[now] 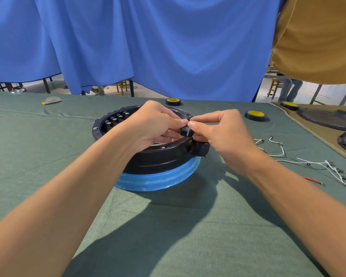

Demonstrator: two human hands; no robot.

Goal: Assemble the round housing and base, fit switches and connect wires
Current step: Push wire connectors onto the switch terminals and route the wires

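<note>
The right grip [218, 132] pinches a small black switch [186, 131] between its first finger and thumb, and the left grip [154, 124] has its fingers curled in against the other side of the same switch, so both are pressed on it. The switch is held up just over the right side of the round housing [158, 156], close to the rim. It looks like a little hard plastic block, very light, and it will not bend. I think the best place to hold it is by its two flat sides, with the fingertips, so the bottom is free to go into its hole. It is small and smooth, so it could slip out or tip if the pinch is loose. The housing is a black ring, stiff and wide, and it sits on top of the blue base [158, 179] on the bench [38, 146]. It looks heavy enough not to slide, but a hard push on one edge might rock it. Inside the far left of the ring, more switches [116, 119] sit in a row. To the right, white wires [278, 150] lie on the bench, well apart from the housing. They are thin and floppy, and I would pick them up near their metal ends.
</note>
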